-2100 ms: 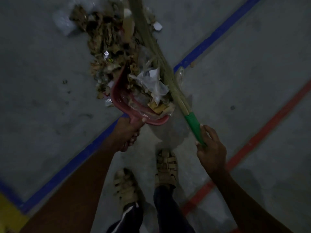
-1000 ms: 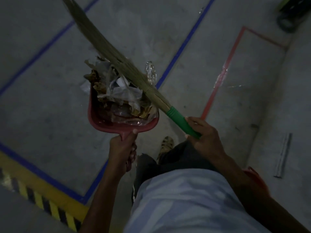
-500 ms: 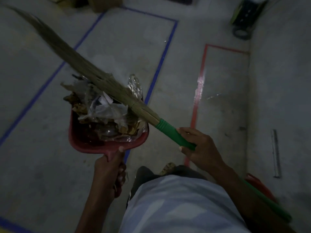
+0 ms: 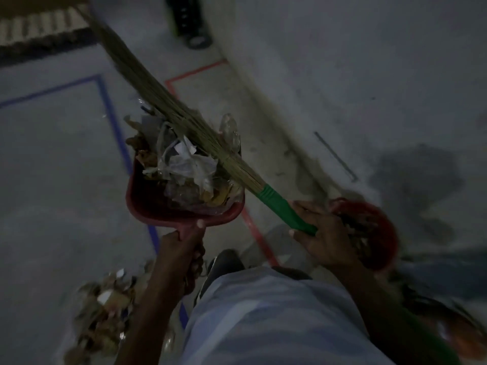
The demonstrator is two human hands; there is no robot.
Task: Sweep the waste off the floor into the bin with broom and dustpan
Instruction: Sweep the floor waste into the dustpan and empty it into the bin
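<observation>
My left hand (image 4: 181, 248) grips the handle of a red dustpan (image 4: 147, 204), held level above the floor. It is heaped with waste (image 4: 184, 167): dry leaves, crumpled paper and clear plastic. My right hand (image 4: 321, 233) grips the green handle of a grass broom (image 4: 163, 101), whose bristles lie across the top of the waste and point to the upper left. A red bin (image 4: 382, 233) with waste inside stands on the floor just right of my right hand, partly hidden by it. A pile of loose waste (image 4: 102, 312) lies on the floor at lower left.
Blue tape lines (image 4: 113, 122) and red tape lines (image 4: 195, 72) mark the grey concrete floor. A grey wall (image 4: 342, 61) rises on the right, a metal strip (image 4: 334, 156) lying at its foot. A dark wheeled object (image 4: 189, 19) stands at the top.
I have turned with the loaded dustpan and broom. The red bin has come into view by my right hand, and the floor pile now lies at lower left. Both grips are unchanged.
</observation>
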